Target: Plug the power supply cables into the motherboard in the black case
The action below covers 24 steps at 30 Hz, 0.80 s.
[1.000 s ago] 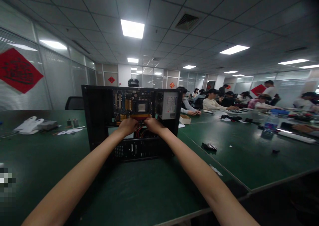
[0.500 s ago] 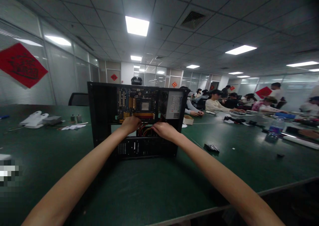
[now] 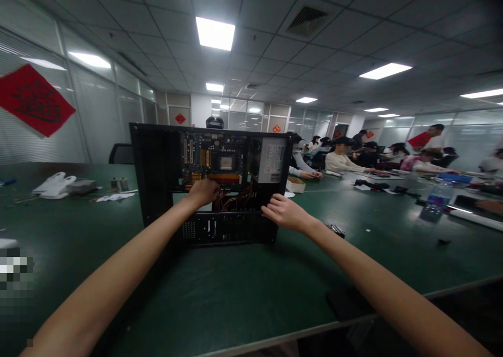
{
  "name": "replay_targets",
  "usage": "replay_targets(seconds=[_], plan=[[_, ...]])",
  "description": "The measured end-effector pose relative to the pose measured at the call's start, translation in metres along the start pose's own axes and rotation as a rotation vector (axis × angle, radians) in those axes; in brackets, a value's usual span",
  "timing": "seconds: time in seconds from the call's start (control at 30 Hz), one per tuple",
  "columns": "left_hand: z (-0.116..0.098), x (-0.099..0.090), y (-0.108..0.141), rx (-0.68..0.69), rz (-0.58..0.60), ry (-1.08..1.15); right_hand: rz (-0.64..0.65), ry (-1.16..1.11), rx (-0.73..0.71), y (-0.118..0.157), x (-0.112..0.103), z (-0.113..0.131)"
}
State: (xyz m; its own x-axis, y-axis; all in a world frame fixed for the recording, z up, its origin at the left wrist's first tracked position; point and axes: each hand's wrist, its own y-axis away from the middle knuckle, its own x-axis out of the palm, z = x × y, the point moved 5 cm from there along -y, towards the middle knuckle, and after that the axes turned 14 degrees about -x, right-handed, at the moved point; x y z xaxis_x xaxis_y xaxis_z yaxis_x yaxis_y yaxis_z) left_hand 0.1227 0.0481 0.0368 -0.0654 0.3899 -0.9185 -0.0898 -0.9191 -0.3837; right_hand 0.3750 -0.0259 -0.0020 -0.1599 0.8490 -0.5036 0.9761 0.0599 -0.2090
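An open black computer case stands on the table in front of me, its open side facing me. Inside it are a motherboard with a bare processor area, a power supply at the upper right, and red and yellow cables below the board. My left hand is closed at the motherboard's lower edge, beside the cables; whatever its fingers pinch is hidden. My right hand has its fingers curled at the case's right edge, apart from the cables.
The green table carries a white plastic bag and a grey box at left. To the right lie a small dark metal part, an open carton and a plastic bottle. Several people sit along the right side.
My right hand has left the cables and moved right to the case's edge. My left hand stays by the board's lower edge. The case appears slightly further left and higher in view.
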Motion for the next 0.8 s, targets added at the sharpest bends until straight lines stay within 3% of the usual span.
replay_targets(seconds=[0.13,0.23,0.3,0.4,0.53,0.67,0.8], plan=[[0.002,-0.002,-0.001,-0.013,0.013,0.009,-0.015,-0.029,0.068,-0.005,0.005,0.002],[0.007,-0.009,0.007,-0.024,-0.047,0.112,-0.034,-0.036,0.093,-0.006,0.005,0.002],[0.011,-0.017,0.022,-0.028,-0.129,0.235,-0.049,-0.038,0.099,-0.007,0.006,0.002],[0.011,-0.019,0.058,-0.005,-0.154,0.394,-0.046,-0.051,0.121,-0.01,0.01,0.002],[0.009,-0.018,0.095,-0.161,-0.201,0.414,-0.029,-0.064,0.14,-0.013,0.011,0.005],[0.017,-0.018,0.089,-0.427,-0.172,0.462,-0.041,-0.053,0.119,-0.02,0.004,0.01],[0.041,-0.012,0.065,-0.549,-0.107,0.433,-0.022,-0.071,0.122,-0.044,-0.004,0.019]])
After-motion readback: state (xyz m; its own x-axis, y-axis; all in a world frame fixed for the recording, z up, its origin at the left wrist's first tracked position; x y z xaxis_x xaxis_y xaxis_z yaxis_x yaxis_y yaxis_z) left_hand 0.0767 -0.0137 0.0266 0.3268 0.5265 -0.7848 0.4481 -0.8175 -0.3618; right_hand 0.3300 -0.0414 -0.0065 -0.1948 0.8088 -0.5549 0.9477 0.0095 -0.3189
